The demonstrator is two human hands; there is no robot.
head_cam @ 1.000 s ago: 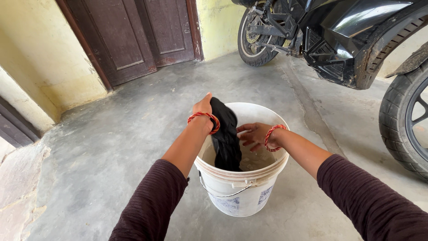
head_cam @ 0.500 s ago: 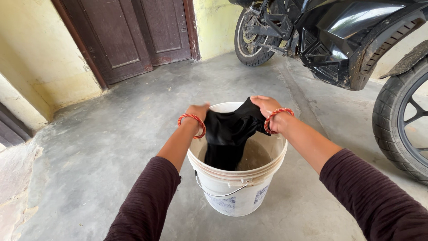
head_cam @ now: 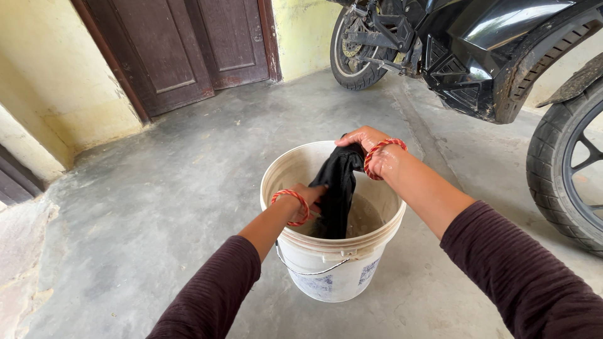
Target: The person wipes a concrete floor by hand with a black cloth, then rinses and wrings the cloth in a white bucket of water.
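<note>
The cloth (head_cam: 339, 188) is hung straight down into the bucket (head_cam: 295, 164), gripped on top by the right hand (head_cam: 367, 145) and lower by the left hand (head_cam: 308, 196); bare floor (head_cam: 157, 188) is all around.

A bare grey concrete floor (head_cam: 188, 188) fills most of the frame, scuffed and blotchy, with a faint seam running down the right side. In the upper left stands a dark brown panelled wooden double door (head_cam: 182, 50), its frame meeting the floor at a worn, reddish sill. Pale yellow plastered walls (head_cam: 44, 81) flank it, stained and flaking near the bottom, and another strip of yellow wall shows at the top centre. A black motorcycle (head_cam: 477, 56) is parked in the upper right, one tyre at the right edge. Soft daylight, no hard shadows.
</note>
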